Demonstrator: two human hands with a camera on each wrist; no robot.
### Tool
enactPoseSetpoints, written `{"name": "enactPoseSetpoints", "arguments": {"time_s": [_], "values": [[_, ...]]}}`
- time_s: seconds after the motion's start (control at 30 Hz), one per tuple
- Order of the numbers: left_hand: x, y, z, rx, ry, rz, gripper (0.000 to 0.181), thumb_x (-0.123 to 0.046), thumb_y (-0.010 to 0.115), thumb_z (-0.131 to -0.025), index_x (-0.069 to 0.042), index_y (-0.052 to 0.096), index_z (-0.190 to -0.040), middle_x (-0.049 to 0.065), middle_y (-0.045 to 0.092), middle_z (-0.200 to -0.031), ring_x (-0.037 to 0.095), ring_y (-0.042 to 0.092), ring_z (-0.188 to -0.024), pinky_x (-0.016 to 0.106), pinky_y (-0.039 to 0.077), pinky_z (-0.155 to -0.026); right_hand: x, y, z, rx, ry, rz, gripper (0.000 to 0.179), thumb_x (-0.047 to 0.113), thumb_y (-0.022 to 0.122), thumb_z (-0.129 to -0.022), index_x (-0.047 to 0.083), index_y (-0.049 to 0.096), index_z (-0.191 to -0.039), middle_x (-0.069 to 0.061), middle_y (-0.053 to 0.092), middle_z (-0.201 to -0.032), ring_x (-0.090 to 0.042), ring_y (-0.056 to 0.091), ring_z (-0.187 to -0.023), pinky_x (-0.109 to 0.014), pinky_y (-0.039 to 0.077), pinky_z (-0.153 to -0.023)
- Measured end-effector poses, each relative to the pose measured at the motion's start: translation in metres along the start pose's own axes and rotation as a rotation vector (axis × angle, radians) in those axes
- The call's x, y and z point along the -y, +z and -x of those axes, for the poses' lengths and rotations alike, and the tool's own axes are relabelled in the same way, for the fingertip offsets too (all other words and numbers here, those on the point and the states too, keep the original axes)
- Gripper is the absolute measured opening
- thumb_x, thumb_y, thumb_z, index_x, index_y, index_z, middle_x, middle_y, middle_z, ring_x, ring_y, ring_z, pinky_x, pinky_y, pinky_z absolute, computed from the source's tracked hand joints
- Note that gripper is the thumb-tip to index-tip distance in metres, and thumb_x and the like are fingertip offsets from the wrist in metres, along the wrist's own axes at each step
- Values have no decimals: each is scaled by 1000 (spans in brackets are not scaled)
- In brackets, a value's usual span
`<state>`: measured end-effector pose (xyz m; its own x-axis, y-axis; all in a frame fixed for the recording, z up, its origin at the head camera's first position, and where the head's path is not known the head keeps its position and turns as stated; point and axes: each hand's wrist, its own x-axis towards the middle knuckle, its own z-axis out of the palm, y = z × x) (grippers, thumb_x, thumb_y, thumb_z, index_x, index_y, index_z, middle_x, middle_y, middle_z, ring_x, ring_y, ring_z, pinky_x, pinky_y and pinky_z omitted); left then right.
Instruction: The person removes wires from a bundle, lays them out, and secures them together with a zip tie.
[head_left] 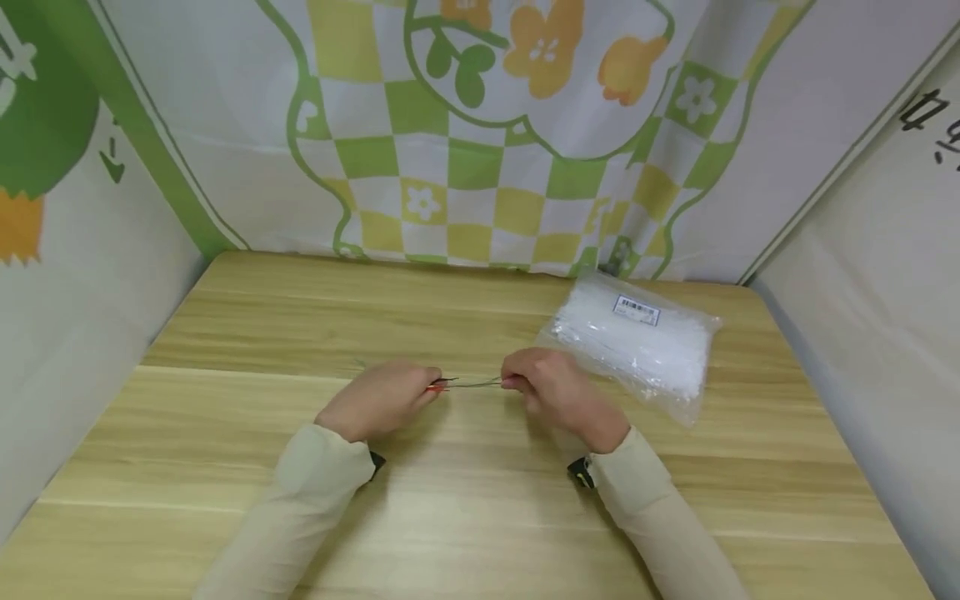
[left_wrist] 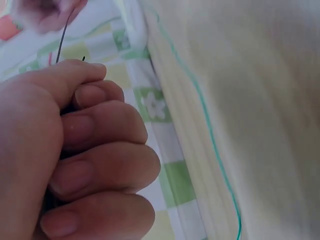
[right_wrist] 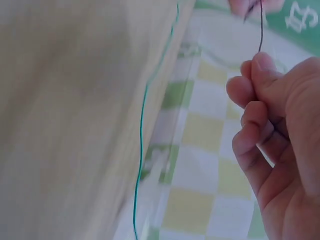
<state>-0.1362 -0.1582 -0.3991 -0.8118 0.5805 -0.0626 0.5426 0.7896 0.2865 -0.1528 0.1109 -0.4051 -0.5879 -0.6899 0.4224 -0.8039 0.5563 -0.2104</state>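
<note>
Over the middle of the table, my left hand (head_left: 382, 398) grips thin wires (head_left: 437, 387), with black and red ends poking out by the thumb. Its fingers curl into the palm in the left wrist view, hiding most of what they hold. A thin dark wire (head_left: 477, 385) stretches from there to my right hand (head_left: 558, 387). Thumb and index finger of the right hand pinch that wire, which shows as a dark line (right_wrist: 261, 31) in the right wrist view. A loose green strand (left_wrist: 209, 130) runs past the hands in both wrist views; its ends cannot be seen.
A clear plastic bag (head_left: 637, 337) of white contents with a barcode label lies just beyond the right hand. The wooden table (head_left: 480, 517) meets a checkered, flowered curtain (head_left: 472, 167) at the back. Pale fabric panels stand on both sides.
</note>
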Motion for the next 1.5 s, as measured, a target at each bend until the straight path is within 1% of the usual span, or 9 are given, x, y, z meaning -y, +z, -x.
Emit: {"name": "enactPoseSetpoints", "arguments": {"time_s": [0.13,0.4,0.5,0.67,0.83,1.1,1.3,1.43,1.5], "values": [[5,-2,2,-22,13,11,27,-20,58,-109,-16,58,-83,-6,46,-69,12,43,-64,32,44,-68,-8,-8,5,15,72,-14,15,6,79,-93,13,72,-82,5,72,-78,-10,66,-71,-30,57,-69],[2,-4,-4,-6,-19,9,26,-20,59,-109,-15,59,-84,-4,48,-67,13,44,-63,32,45,-68,-10,-9,4,128,30,-136,5,17,77,-98,14,78,-95,5,76,-91,-5,68,-80,-23,58,-74],[-1,-5,-8,-1,-2,-23,27,-23,59,-109,-16,58,-83,-5,48,-67,14,45,-63,33,45,-67,-12,-9,5,120,14,-175,4,12,77,-98,13,77,-94,4,75,-90,-7,69,-81,-25,58,-75],[-4,-4,-8,-2,34,-35,30,-26,59,-109,-18,53,-81,-6,44,-66,12,41,-61,31,41,-63,-20,-9,9,42,4,-153,10,5,78,-94,10,73,-87,2,73,-82,-11,67,-75,-30,58,-72],[-3,-3,-2,-24,58,-16,29,-23,58,-109,-18,52,-81,-7,44,-67,11,40,-61,30,42,-64,-28,-14,12,64,30,-159,12,6,77,-95,12,73,-86,2,73,-81,-9,66,-74,-30,57,-71],[5,-3,5,-36,12,57,26,-25,56,-111,-16,59,-87,-7,47,-67,11,43,-62,30,44,-67,-47,-30,22,56,148,-183,9,6,76,-96,10,76,-88,0,73,-79,-7,58,-69,-31,53,-68],[5,-8,6,27,30,159,29,-39,52,-112,-16,63,-98,-6,62,-79,7,50,-67,31,49,-76,-59,-34,27,78,190,-177,13,7,73,-99,12,73,-87,3,68,-78,-9,54,-69,-31,50,-70],[9,-8,6,46,53,203,30,-36,46,-114,-15,67,-112,-4,66,-88,9,58,-77,36,52,-85,-65,-36,29,104,211,-182,13,8,72,-100,12,73,-87,3,68,-78,-8,52,-69,-30,49,-70],[13,-11,7,58,37,215,31,-35,44,-115,-15,67,-114,-2,66,-91,13,61,-84,39,51,-88,-66,-39,30,118,223,-202,14,7,70,-101,10,72,-88,2,66,-77,-9,52,-70,-30,49,-70]]}}
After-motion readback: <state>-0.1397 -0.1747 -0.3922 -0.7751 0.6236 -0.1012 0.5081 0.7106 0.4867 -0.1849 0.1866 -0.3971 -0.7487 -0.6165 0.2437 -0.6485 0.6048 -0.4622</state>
